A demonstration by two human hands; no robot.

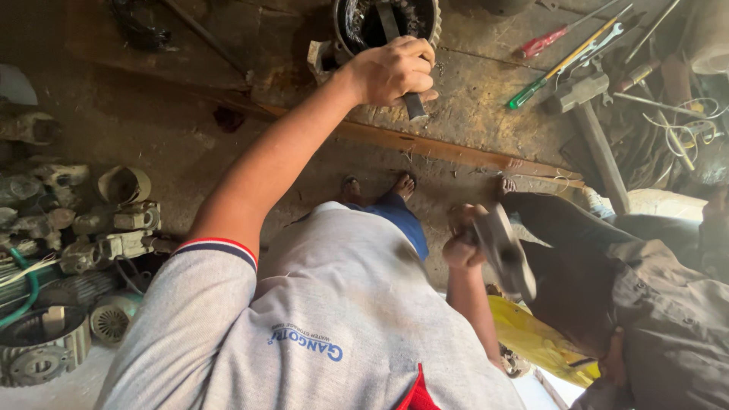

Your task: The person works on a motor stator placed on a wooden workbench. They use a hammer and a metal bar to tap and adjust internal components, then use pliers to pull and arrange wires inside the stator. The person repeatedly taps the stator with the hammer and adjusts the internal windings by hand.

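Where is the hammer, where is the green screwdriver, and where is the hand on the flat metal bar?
Hammer [507, 254], head view, on its metal head.
Green screwdriver [531, 90], head view, on its green handle.
Left hand [395, 70], head view, on the knuckles gripping the flat metal bar [414, 108].

We see a flat dark metal bar [402, 57] standing tilted in the open end of a round, ribbed motor housing [386, 23] on the worn bench, its lower end gripped. Lower right, a blurred grey hammer head [505, 254] hangs raised, held by its handle.
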